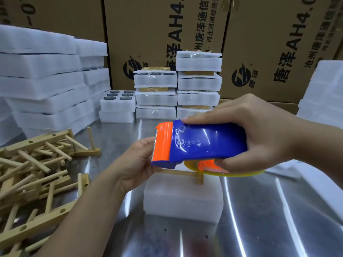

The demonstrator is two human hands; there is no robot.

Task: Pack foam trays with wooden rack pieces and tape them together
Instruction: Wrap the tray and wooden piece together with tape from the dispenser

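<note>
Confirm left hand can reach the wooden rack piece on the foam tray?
Probably yes. The left hand is at the cutter end of the tape dispenser, just above the exposed end of the wooden rack piece on the foam tray. Nothing shows between them; it must leave the dispenser first.

right grip (pixel 259 135) clasping, left grip (pixel 138 161) curled

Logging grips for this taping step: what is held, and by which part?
A tape dispenser: the right hand grips its blue body at the roll end, the left hand holds its orange cutter end.
</note>
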